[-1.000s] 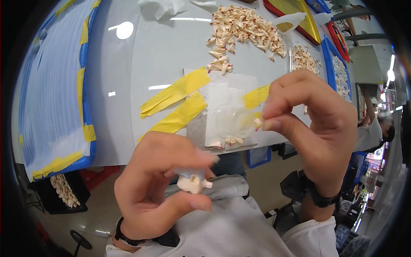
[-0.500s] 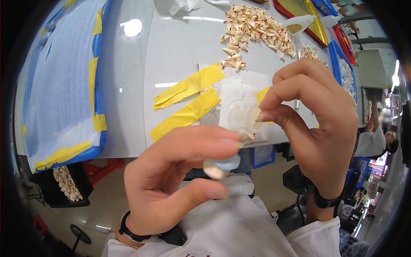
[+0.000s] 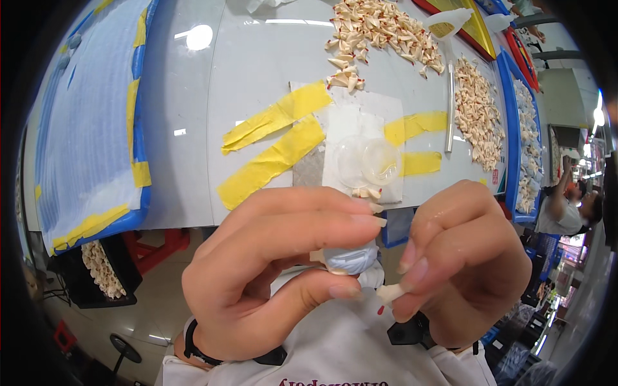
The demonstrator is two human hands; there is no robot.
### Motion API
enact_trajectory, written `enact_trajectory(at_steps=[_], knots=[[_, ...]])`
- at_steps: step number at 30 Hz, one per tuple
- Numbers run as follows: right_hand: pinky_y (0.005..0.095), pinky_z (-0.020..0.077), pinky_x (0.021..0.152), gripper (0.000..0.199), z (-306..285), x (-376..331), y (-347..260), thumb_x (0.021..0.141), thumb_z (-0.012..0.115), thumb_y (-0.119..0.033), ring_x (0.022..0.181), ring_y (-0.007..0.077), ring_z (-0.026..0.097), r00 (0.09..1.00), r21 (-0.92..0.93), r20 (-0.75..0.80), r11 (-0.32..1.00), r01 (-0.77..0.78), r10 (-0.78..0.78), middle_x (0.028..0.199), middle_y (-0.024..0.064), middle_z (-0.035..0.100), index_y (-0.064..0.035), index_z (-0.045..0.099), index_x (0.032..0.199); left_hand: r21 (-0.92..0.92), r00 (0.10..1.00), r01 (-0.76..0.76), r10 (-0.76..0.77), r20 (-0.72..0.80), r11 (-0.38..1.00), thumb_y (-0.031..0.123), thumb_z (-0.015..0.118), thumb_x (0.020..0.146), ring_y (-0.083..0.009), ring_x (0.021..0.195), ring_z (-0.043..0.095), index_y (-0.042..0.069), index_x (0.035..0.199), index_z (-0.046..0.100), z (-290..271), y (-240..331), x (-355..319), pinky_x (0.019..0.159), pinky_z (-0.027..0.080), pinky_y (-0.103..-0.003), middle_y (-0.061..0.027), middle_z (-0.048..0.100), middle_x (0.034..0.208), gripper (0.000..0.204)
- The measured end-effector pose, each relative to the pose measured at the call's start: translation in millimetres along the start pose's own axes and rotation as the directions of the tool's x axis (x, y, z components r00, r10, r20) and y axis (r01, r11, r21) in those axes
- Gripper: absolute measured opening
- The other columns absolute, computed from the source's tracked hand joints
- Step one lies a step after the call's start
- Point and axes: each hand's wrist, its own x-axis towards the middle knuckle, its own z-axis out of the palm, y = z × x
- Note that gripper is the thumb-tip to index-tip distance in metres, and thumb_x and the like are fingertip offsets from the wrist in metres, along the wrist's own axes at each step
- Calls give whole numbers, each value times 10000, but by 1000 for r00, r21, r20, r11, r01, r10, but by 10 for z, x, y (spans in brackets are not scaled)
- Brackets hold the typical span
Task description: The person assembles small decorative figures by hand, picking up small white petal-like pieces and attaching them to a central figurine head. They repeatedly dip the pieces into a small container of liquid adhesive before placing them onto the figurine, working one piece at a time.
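Note:
My left hand (image 3: 270, 276) is closed around a small light-blue rounded piece (image 3: 353, 258) with cream parts, held between its fingers and thumb. Close on the right, my right hand (image 3: 473, 257) pinches a small cream pointed piece (image 3: 389, 293) with a red tip hanging downward. A slight gap separates the two pieces. Beyond the hands, clear round plastic dishes (image 3: 351, 177) lie on a white sheet (image 3: 386, 106) at the table's near edge. Beside them are a few more red-tipped cream pieces (image 3: 367, 192).
Yellow tape strips (image 3: 273, 157) flank the sheet. Red-tipped pieces (image 3: 386, 35) are heaped at the back; another pile of cream pieces (image 3: 477, 112) lies right, beside a metal rod (image 3: 450, 106). A blue-edged tray (image 3: 138, 122) is left, a blue tray (image 3: 508, 109) right. A squeeze bottle (image 3: 449, 24) stands behind.
My right hand has come down from the clear dishes toward my left hand, now pinching a red-tipped cream piece. My left hand has turned the blue piece slightly and keeps hold of it.

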Motion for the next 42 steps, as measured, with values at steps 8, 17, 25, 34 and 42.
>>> enact_trajectory(at_steps=[8, 17, 25, 34, 42], knots=[[201, 386, 558, 179, 138, 47, -67, 713, 666, 33, 627, 107, 464, 999, -133, 32, 991, 31, -27, 746, 65, 494, -62, 529, 777, 245, 991, -136, 131, 35, 960, 131, 728, 673, -202, 833, 547, -44, 936, 591, -36, 16, 16, 710, 441, -257, -207, 543, 974, 344], [266, 354, 495, 281, 69, 266, -340, 579, 650, 117, 553, 152, 456, 917, -648, 381, 673, 356, -119, 697, 65, 529, -70, 527, 748, 478, 982, -119, 174, -71, 870, 95, 761, 620, -184, 746, 543, -11, 896, 625, 99, 155, -18, 642, 430, -235, -159, 564, 854, 326], [244, 377, 581, 230, -170, 394, -195, 628, 655, 46, 665, 135, 476, 970, -427, 194, 878, 219, -147, 745, 40, 526, -19, 528, 808, 430, 978, -181, 207, -15, 885, 99, 788, 607, -188, 728, 568, -5, 897, 604, -46, 111, 21, 640, 483, -244, -163, 528, 901, 359], [246, 406, 623, 164, -422, 1479, 367, 658, 624, 43, 680, 107, 494, 851, -641, 520, 690, 335, 70, 742, 22, 545, -16, 559, 796, 310, 992, -107, 122, -27, 945, 74, 754, 666, -221, 789, 590, -4, 950, 540, -92, 92, 26, 680, 527, -298, -167, 473, 985, 364], [246, 387, 572, 111, -473, 1461, 474, 683, 615, 37, 626, 129, 503, 872, -673, 488, 626, 395, -25, 691, 48, 546, 3, 549, 764, 241, 976, 7, 46, -212, 971, 11, 754, 616, -173, 768, 576, 8, 927, 624, -70, 106, -30, 625, 474, -246, -151, 570, 963, 338]])
